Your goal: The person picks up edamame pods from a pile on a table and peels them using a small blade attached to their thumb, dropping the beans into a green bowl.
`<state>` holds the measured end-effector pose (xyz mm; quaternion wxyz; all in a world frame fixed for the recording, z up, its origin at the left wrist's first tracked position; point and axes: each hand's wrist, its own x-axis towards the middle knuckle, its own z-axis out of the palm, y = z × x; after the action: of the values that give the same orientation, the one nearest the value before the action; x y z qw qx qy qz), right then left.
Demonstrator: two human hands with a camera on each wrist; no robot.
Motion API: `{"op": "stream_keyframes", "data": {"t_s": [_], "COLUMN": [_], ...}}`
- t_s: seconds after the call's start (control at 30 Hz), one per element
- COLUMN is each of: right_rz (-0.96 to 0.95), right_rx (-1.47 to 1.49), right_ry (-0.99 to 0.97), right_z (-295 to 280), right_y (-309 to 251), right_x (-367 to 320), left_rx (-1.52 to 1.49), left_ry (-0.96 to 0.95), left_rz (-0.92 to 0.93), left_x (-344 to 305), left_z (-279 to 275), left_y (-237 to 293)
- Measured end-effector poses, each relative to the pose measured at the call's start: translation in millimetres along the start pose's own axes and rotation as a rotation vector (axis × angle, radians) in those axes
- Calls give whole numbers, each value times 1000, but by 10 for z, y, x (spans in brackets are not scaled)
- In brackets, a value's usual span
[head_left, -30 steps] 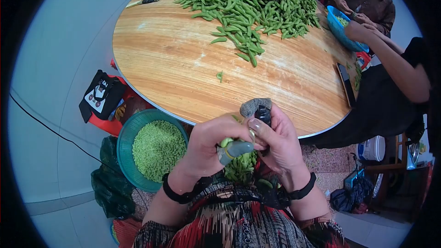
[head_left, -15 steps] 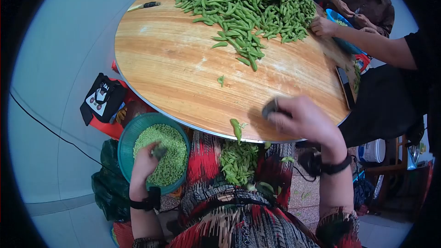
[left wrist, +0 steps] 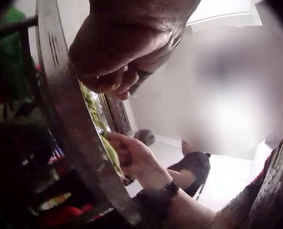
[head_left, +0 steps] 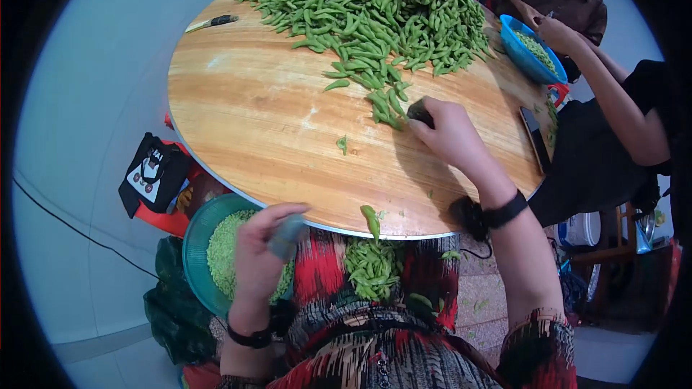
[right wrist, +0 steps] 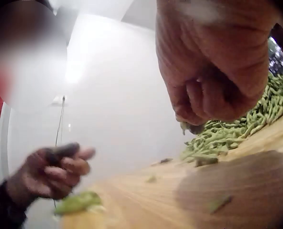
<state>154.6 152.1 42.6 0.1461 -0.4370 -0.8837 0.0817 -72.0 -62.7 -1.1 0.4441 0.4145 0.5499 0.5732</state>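
Observation:
My right hand (head_left: 447, 133) reaches over the round wooden table, fingers bent down right at the near tip of a heap of green soybean pods (head_left: 404, 21). A dark cover (head_left: 420, 112) sits on one of its digits. Its fingertips are largely hidden, so I cannot tell whether they pinch a pod. My left hand (head_left: 259, 248) hangs in front of the teal basket (head_left: 193, 274) of shelled beans, its fingers loosely bent and holding nothing. It wears a grey-green thumb cover (head_left: 287, 236). A single pod (head_left: 370, 222) lies at the table's near edge, between the hands.
Empty pods (head_left: 373, 266) are piled on the lap below the table (head_left: 245, 115). A phone (head_left: 535, 137) lies at the right rim, a dark-handled tool (head_left: 213, 23) at the far left. Another person works over a blue basin (head_left: 530, 72) of beans. A black bag (head_left: 155, 166) is at left.
Both hands were together over the lap, then parted. The left dipped over the basket and has come back up and right; the right has moved forward across the table to the pods.

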Motion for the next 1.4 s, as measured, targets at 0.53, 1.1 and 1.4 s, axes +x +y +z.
{"op": "stream_keyframes", "data": {"t_s": [0.53,1.1,1.4], "right_rz": [395,463,-75], "right_rx": [1464,1433,370], "right_ry": [-330,-155,455], "right_z": [-116,116,-70], "right_y": [-678,-784,-902], "right_x": [-958,-1213,-1070], "left_rx": [-670,-66,838], "left_ry": [-181,-43,68], "left_rz": [-216,130,537], "left_x": [534,70,52], "left_z": [917,1016,980], "left_y": [100,95,92]}}
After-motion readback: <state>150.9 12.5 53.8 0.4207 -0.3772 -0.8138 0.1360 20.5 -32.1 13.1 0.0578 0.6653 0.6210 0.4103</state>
